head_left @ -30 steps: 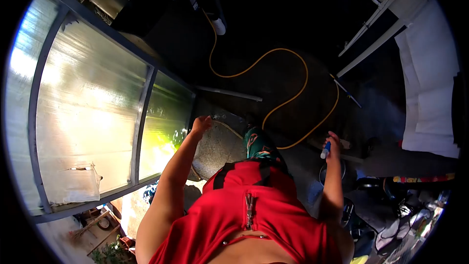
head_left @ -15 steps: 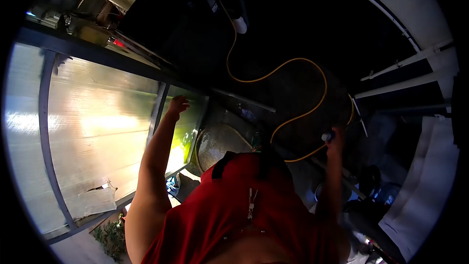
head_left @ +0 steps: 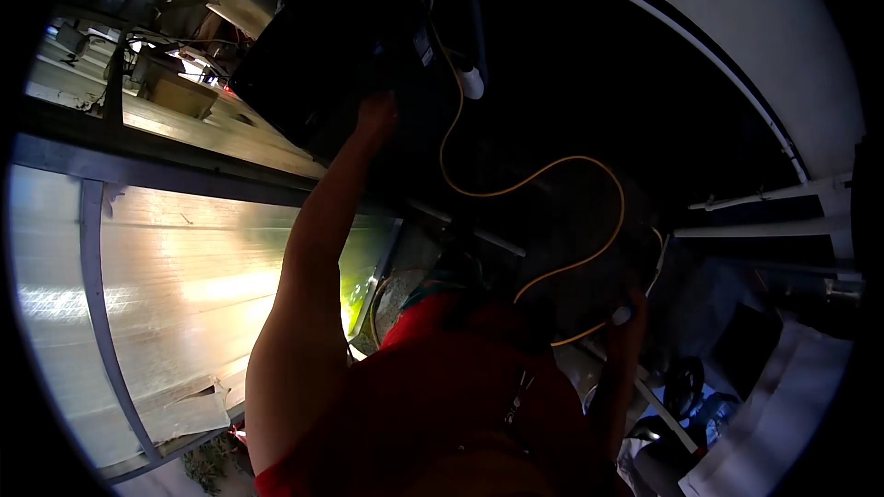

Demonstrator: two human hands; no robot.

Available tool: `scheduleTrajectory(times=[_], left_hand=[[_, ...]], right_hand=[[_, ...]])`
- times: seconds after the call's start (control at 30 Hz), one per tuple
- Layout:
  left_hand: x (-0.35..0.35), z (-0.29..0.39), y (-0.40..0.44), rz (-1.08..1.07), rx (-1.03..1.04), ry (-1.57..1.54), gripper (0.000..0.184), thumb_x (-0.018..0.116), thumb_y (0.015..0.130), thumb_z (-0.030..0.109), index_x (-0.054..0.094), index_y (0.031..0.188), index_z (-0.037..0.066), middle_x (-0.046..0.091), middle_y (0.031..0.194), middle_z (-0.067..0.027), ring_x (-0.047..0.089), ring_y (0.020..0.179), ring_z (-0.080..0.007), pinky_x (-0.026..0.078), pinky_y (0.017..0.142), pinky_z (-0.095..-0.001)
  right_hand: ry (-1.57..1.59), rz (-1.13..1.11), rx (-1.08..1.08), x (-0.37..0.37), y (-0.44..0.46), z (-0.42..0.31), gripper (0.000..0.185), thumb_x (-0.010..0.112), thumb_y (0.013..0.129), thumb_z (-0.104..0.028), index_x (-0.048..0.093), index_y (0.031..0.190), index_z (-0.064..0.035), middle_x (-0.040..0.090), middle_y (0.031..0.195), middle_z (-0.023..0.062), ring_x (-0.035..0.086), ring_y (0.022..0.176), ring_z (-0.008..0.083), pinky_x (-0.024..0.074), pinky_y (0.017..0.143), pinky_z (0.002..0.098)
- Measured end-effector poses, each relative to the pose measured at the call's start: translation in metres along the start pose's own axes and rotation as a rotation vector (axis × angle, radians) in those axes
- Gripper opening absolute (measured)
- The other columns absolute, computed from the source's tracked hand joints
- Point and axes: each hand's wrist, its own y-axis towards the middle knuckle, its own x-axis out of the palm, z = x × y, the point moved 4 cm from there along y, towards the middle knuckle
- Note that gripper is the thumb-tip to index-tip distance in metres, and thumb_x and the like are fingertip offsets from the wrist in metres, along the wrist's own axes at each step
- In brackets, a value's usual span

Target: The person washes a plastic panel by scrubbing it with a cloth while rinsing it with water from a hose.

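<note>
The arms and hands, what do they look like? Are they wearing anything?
Both the left arm and right arm have bare forearms, with no long sleeves. The left hand and right hand show no gloves, but shadow hides small details. The person wears a red top.

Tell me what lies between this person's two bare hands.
In the head view, a long, thin, yellow hose or cord winds over the dark floor between the left hand and the right hand, which holds a small pale-ended object.
</note>
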Motion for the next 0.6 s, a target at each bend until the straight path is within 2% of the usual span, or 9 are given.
scheduleTrajectory(times=[0.13,0.27,0.3,0.37,0.43,0.5,0.53,0.57,0.6], left_hand=[[0.028,0.087,0.116,0.122,0.098,-0.031,0.029,0.058,0.093,0.033,0.066,0.092,0.004,0.061,0.075,-0.0055,0.06,0.071,-0.0143,0.048,0.063,-0.0316],[0.039,0.165,0.299,0.416,0.459,0.565,0.062,0.059,0.09,0.047,0.053,0.13,-0.001,0.061,0.121,-0.02,0.058,0.111,-0.0311,0.045,0.095,-0.0382],[0.042,0.181,0.327,0.388,0.435,0.605,0.075,0.058,0.088,0.053,0.045,0.137,-0.002,0.053,0.133,-0.0218,0.05,0.124,-0.0342,0.039,0.103,-0.039],[0.044,0.187,0.401,0.224,0.379,0.223,0.078,0.057,0.089,0.056,0.043,0.137,-0.004,0.056,0.13,-0.02,0.052,0.121,-0.0331,0.041,0.101,-0.0394],[0.031,0.176,0.504,-0.15,0.136,-0.043,0.047,0.052,0.096,0.029,0.049,0.133,0.001,0.057,0.126,-0.0143,0.057,0.112,-0.0266,0.047,0.095,-0.0379],[0.036,0.178,0.538,-0.254,-0.071,-0.05,0.045,0.036,0.101,0.034,0.055,0.128,0.004,0.061,0.117,-0.0182,0.059,0.107,-0.0299,0.048,0.092,-0.0418],[0.037,0.187,0.553,-0.52,0.305,0.256,0.04,0.043,0.098,0.03,0.055,0.126,0.004,0.061,0.118,-0.0175,0.058,0.107,-0.0287,0.048,0.093,-0.0393],[0.045,0.188,0.547,-0.527,0.048,0.078,0.039,0.047,0.096,0.026,0.053,0.127,0.003,0.06,0.118,-0.0166,0.058,0.106,-0.0257,0.048,0.093,-0.0377],[0.061,0.192,0.512,-0.21,-0.259,0.007,0.048,0.049,0.095,0.031,0.048,0.134,0.003,0.057,0.126,-0.015,0.056,0.111,-0.0247,0.046,0.095,-0.0387]], right_hand=[[0.022,-0.109,-0.175,0.034,0.005,-0.02,0.034,0.062,0.088,-0.02,0.054,0.12,-0.0137,0.057,0.099,0.0046,0.059,0.083,0.015,0.0499,0.069,0.0232],[0.4,0.027,-0.197,0.102,0.032,-0.043,0.04,0.06,0.086,-0.014,0.049,0.124,-0.0152,0.06,0.092,0.0064,0.059,0.065,0.0133,0.0513,0.053,0.0222],[0.428,0.058,-0.213,0.081,0.06,-0.025,0.044,0.061,0.084,-0.013,0.048,0.126,-0.015,0.061,0.094,0.0078,0.059,0.068,0.0138,0.052,0.055,0.0238],[0.493,0.149,-0.113,0.091,0.047,-0.017,0.054,0.06,0.08,-0.006,0.042,0.129,-0.0188,0.062,0.101,0.0131,0.06,0.07,0.0157,0.0532,0.056,0.0249],[0.572,0.295,-0.045,0.106,0.043,-0.005,0.062,0.057,0.081,-0.002,0.027,0.131,-0.0216,0.061,0.099,0.0171,0.059,0.066,0.0171,0.053,0.052,0.0268],[0.596,0.307,-0.035,0.108,0.036,0.011,0.054,0.055,0.081,0.001,0.024,0.121,-0.0165,0.06,0.096,0.0187,0.057,0.063,0.0168,0.0509,0.048,0.0283],[0.653,0.312,0.013,0.095,0.04,0.028,0.05,0.056,0.08,0.002,0.027,0.118,-0.0145,0.06,0.094,0.0178,0.056,0.061,0.0163,0.0501,0.047,0.0284],[0.705,0.297,0.062,0.083,0.043,0.048,0.045,0.056,0.079,0.003,0.031,0.114,-0.0124,0.06,0.092,0.017,0.055,0.059,0.0157,0.0493,0.046,0.0285],[0.706,0.317,0.107,0.082,0.032,0.056,0.042,0.056,0.079,0.003,0.033,0.112,-0.0111,0.06,0.09,0.0162,0.054,0.057,0.0154,0.0483,0.044,0.0285]])
